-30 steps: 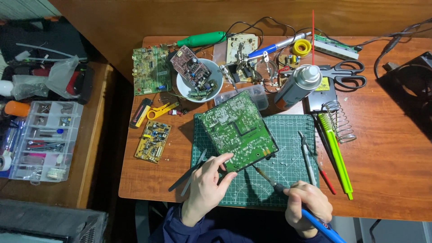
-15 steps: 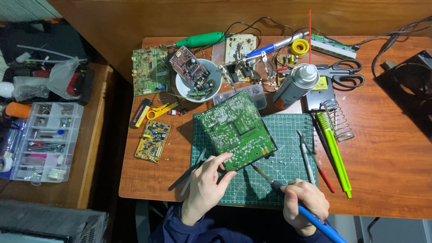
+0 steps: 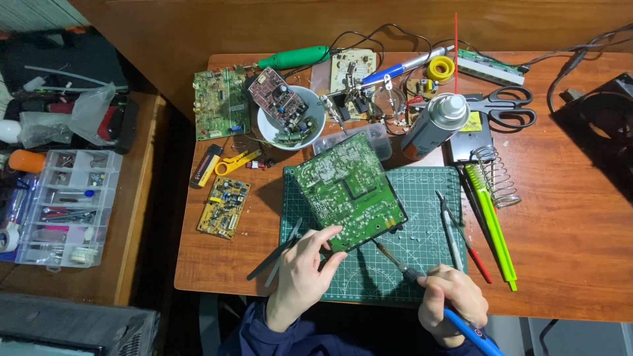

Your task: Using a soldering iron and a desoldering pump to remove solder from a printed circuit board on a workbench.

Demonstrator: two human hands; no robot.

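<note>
The left hand pinches the near corner of the tilted green rectangular circuit board. It looks light, stiff and fragile, best held by its bare edges. The right hand is closed around the blue-handled soldering iron.

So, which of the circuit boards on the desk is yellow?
The small yellow board, lying flat on the bare wood left of the green cutting mat. The large board held by the left hand is green.

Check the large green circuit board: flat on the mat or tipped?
Tipped: the left hand props the green circuit board by its near edge above the cutting mat.
</note>
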